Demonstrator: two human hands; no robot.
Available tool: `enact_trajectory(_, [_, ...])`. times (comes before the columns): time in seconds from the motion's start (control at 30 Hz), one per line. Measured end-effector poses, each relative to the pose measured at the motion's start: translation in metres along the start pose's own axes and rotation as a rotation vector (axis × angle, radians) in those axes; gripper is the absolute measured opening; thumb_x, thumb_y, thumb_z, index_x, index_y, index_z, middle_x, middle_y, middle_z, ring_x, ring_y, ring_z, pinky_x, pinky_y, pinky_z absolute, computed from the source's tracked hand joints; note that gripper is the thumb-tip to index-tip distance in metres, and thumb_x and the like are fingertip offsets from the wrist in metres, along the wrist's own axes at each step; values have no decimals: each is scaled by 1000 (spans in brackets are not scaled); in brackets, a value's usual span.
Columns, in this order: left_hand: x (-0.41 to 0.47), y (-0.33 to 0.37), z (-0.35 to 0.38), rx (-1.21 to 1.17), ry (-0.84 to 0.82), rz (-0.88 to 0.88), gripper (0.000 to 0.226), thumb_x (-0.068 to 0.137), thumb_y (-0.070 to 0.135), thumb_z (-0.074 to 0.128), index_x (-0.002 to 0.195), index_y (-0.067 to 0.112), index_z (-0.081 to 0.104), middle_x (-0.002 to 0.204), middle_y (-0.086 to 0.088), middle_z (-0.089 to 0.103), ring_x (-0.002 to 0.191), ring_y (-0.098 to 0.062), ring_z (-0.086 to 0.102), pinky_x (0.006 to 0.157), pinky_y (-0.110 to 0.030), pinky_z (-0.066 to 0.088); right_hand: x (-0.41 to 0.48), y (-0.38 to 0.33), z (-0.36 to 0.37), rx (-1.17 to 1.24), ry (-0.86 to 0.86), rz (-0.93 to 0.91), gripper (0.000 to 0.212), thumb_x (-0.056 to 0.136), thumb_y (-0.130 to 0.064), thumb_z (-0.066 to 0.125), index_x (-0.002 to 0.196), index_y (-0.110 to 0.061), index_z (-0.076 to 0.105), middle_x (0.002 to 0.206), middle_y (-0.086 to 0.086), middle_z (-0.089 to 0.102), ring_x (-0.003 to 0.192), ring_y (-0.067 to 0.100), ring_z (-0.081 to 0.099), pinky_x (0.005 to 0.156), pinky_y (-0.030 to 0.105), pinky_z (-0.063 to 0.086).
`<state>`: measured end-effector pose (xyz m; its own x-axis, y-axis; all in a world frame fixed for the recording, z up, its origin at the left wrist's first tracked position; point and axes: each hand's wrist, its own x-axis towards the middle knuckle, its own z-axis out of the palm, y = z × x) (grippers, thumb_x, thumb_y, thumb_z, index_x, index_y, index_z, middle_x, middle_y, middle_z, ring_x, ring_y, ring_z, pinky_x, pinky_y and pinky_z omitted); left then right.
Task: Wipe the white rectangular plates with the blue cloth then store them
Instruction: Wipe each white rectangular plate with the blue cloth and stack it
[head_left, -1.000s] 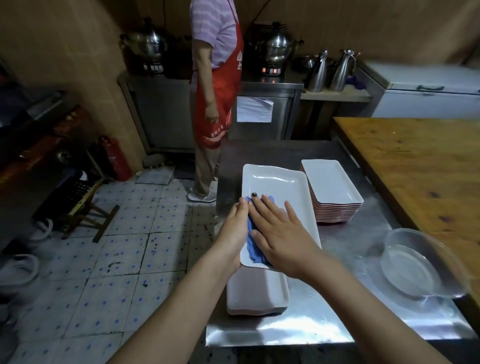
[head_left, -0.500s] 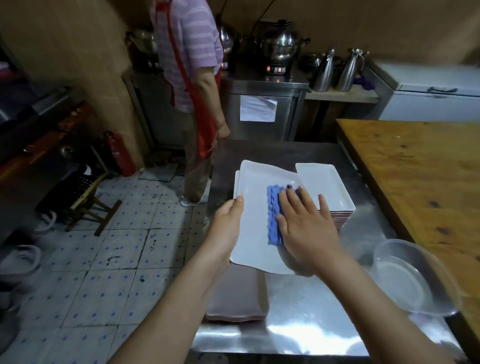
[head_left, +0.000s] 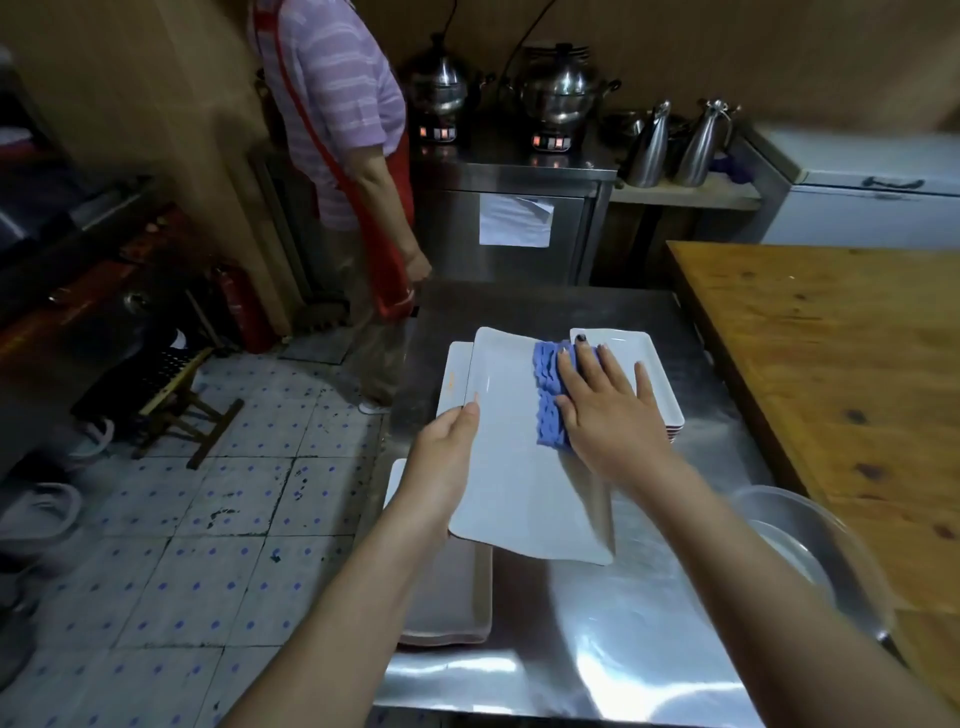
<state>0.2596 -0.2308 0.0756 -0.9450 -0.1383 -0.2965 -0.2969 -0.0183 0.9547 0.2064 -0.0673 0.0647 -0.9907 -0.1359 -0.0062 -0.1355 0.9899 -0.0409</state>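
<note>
Between the two hands, over the steel bench (head_left: 623, 649), a white rectangular plate (head_left: 509, 467) is held face up, its long axis running straight away from the person. The left hand (head_left: 447, 457) grips the plate's left long edge, thumb on the rim, fingers hidden beneath. The right hand (head_left: 608, 415) lies flat with fingers straight and spread, pressing a blue cloth (head_left: 548, 395) onto the plate's far right part. Under the right hand's fingertips sits a stack of white plates (head_left: 660, 374); beneath the left wrist, another plate stack (head_left: 452, 597) rests on the bench.
</note>
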Motion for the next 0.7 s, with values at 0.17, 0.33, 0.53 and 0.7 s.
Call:
enact_trajectory(0.17, [3, 8, 5, -29, 107, 32, 29, 99, 36, 41, 98, 18, 63, 94, -6, 70, 83, -25, 67, 76, -38, 54, -54, -19, 20, 56, 129, -143, 71, 89, -44, 6, 149, -11, 22, 158, 4, 12, 145, 29, 15, 113, 48, 18])
enact_trajectory(0.33, [0, 6, 16, -7, 81, -8, 29, 100, 35, 38, 101, 18, 61, 104, -8, 69, 92, -27, 67, 84, -41, 53, -39, -6, 19, 33, 87, -142, 79, 83, -48, -1, 149, -13, 24, 157, 6, 20, 145, 29, 17, 113, 52, 17])
enact_trajectory(0.53, [-6, 10, 25, -35, 84, 22, 27, 100, 29, 41, 88, 18, 63, 94, -4, 69, 89, -24, 66, 82, -34, 52, -16, 8, 9, 87, 56, -13, 56, 101, -40, 16, 152, -18, 8, 160, 5, 1, 147, 24, 2, 116, 46, 4])
enact_trajectory(0.7, [-1, 10, 18, 0, 127, 40, 26, 100, 33, 38, 99, 19, 61, 99, -4, 68, 94, -25, 65, 88, -40, 51, -62, -13, 31, 44, 27, -116, 83, 82, -51, -13, 151, -12, 15, 159, 8, 9, 146, 28, 8, 115, 40, 4])
